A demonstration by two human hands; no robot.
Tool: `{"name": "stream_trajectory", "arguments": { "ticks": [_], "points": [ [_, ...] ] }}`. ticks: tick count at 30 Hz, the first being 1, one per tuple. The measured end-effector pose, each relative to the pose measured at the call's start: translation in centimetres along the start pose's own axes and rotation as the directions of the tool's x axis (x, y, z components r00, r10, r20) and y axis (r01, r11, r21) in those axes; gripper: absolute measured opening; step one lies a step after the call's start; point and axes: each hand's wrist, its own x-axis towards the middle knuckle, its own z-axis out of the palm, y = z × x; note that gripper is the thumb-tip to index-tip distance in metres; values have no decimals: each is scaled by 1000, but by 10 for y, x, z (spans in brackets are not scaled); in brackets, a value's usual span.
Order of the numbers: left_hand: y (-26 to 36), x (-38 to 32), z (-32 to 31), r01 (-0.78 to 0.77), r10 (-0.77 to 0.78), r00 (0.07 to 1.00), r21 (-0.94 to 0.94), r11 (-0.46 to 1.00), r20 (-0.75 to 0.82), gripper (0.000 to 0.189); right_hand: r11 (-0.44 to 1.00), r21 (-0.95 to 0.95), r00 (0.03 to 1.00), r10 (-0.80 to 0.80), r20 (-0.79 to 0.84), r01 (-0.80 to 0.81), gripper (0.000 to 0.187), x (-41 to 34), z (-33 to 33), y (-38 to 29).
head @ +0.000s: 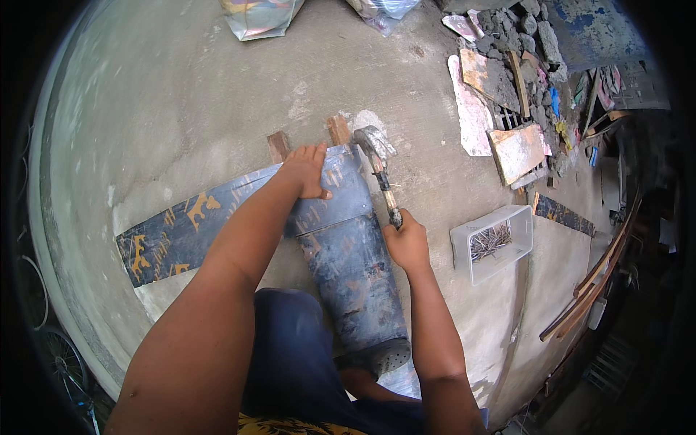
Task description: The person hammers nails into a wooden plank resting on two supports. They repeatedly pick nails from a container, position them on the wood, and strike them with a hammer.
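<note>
My left hand [306, 169] presses flat, thumb apart, on the top end of a dark printed plywood panel [341, 182], holding nothing. In my right hand [409, 239] is the lower end of a hammer's taped wooden handle [386, 193]; its metal head [371, 142] is beside the panel's top right corner. A strip of the same plywood [182, 234] with gold print extends to the left. Another plywood strip [356, 277] runs towards me, with my black perforated shoe [392, 356] on its lower end. Two wood pieces, one [278, 147] left of the other [339, 130], stick out past the top edge.
A translucent plastic box [461, 253] of nails [489, 241] lies right of my right hand. Rubble [503, 81] and broken boards [519, 152] cover the upper right. Plastic bags [261, 19] stand at the top. Long timber strips [592, 277] lie right; a bicycle wheel [62, 356] is lower left.
</note>
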Motion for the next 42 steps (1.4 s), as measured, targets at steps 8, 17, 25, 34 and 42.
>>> {"name": "stream_trajectory", "arguments": {
  "ticks": [8, 17, 25, 34, 42],
  "points": [
    [10, -2, 16, -41, 41, 999, -18, 999, -11, 134, 973, -225, 999, 42, -25, -47, 28, -6, 22, 38],
    [-5, -18, 25, -110, 99, 966, -35, 993, -237, 129, 979, 186, 983, 114, -142, -86, 20, -83, 50, 44],
    [-85, -105, 56, 259, -251, 868, -41, 965, -429, 98, 967, 127, 970, 233, -75, -222, 16, -156, 56, 101],
    [-87, -104, 54, 289, -281, 898, -29, 957, -337, 91, 966, 256, 993, 58, -99, -31, 12, -139, 55, 40],
    [-83, -105, 50, 284, -287, 916, -51, 958, -281, 93, 999, -54, 999, -7, -36, 5, 21, -133, 84, 28]
  ]
}}
